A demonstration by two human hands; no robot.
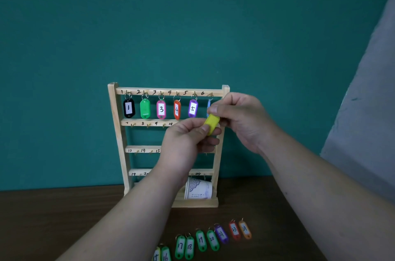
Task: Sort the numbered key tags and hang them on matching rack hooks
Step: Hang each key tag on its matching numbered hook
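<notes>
A wooden rack (119, 132) with numbered rows of hooks stands on the table. Its top row carries the black tag 1 (128, 108), a green tag (145, 108), pink tag 3 (161, 109), orange tag 4 (177, 109), purple tag 5 (192, 108) and a blue tag (209, 106) on hook 6. In front of the second row, a yellow tag (211, 124) is held with its number hidden. My left hand (186, 143) pinches its lower end and my right hand (239, 119) pinches its upper end.
Several numbered tags lie in a row on the dark table: green 17 (180, 246), 18, 19, 20, purple 21 (221, 234), red 23, orange 24 (245, 229). A paper cup (198, 191) lies on its side on the rack's base. A grey cloth (367, 111) hangs at right.
</notes>
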